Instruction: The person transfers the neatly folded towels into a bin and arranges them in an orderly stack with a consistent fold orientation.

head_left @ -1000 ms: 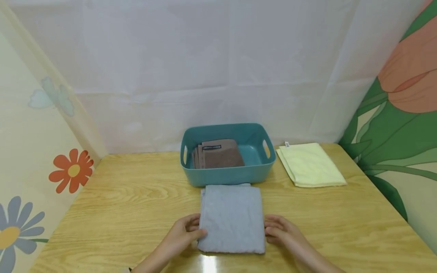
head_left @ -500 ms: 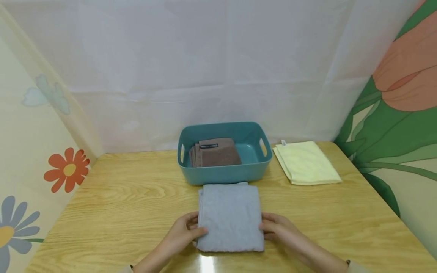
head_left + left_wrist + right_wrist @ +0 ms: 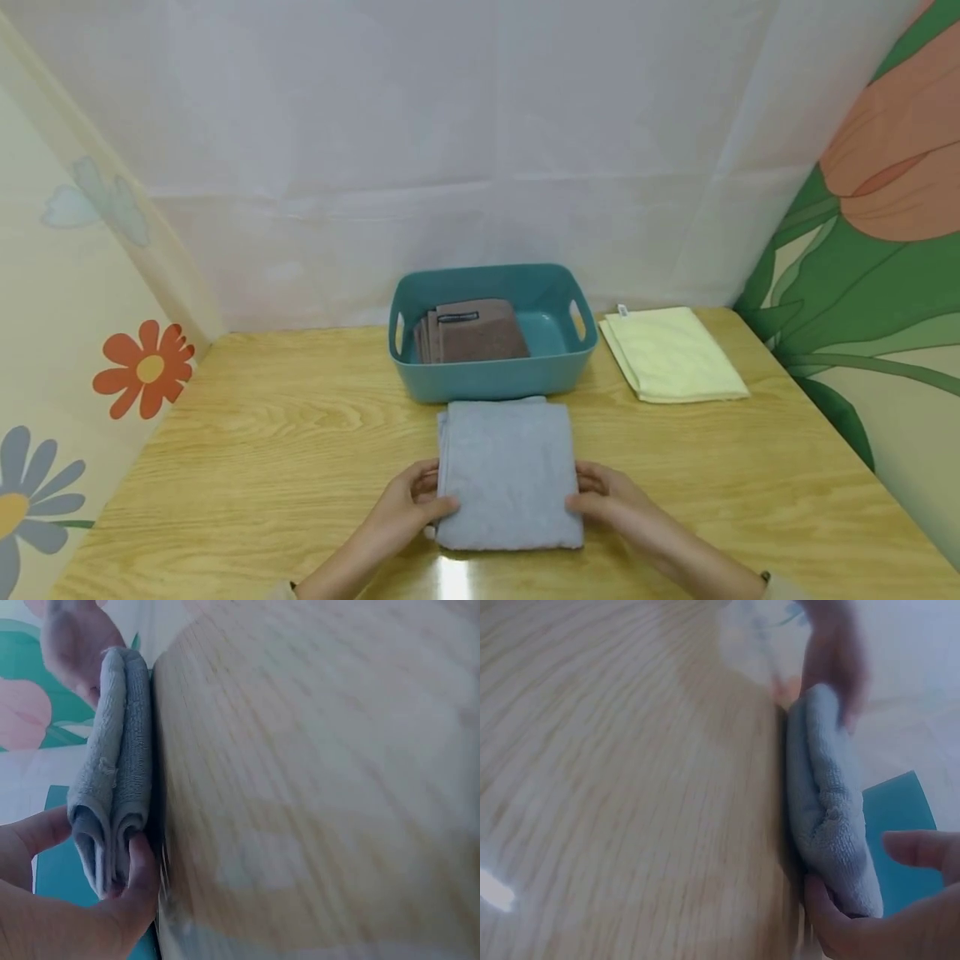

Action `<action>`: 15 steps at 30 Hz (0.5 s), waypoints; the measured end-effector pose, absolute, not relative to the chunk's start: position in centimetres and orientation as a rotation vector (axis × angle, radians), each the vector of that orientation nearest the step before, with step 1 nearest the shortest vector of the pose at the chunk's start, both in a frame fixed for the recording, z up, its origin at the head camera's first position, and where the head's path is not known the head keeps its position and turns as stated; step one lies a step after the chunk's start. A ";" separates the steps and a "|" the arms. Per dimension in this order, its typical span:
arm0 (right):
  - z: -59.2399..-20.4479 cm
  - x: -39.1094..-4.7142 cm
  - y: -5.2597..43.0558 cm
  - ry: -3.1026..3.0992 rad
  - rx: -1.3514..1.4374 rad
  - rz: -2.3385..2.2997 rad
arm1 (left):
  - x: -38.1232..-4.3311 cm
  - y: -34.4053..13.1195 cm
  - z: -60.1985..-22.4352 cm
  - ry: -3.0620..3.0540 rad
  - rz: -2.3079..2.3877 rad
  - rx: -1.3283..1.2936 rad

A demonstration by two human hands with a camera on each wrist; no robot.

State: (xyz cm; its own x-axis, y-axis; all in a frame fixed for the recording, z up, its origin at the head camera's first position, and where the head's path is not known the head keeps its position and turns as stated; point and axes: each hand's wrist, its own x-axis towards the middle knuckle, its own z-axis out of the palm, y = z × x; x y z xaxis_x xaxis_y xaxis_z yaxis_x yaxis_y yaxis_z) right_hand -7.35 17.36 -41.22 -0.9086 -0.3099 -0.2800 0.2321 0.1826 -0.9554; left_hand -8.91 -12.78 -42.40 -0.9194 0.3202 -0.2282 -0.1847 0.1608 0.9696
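**Grey towel Held by Both Hands on Wooden Table**

A person's left hand grasps the left edge of the neatly folded towel, thumb over the top and a finger tucked beneath (the left-wrist view shows the layered folds pinched between them). The right hand clasps the opposite edge, its thumb at the upper face and a finger below; how firmly it presses cannot be told.

The towel lies flat, directly in front of a teal basket, though whether the two touch is unclear. Inside the basket, toward its left side, sits a folded brown cloth bearing a dark label. Just beside the basket on the right rests a folded yellow cloth with a small white tag. White sheeting hangs behind; painted flowers decorate both side panels.
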 end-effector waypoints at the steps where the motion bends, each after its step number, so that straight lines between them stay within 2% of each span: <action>1: -41.2 -7.3 17.4 2.047 -0.081 -1.777 | -9.0 -12.8 -42.4 2.044 1.823 0.134; 15: -41.4 -6.9 17.2 2.034 -0.063 -1.852 | -9.1 -12.6 -42.2 2.000 1.851 0.187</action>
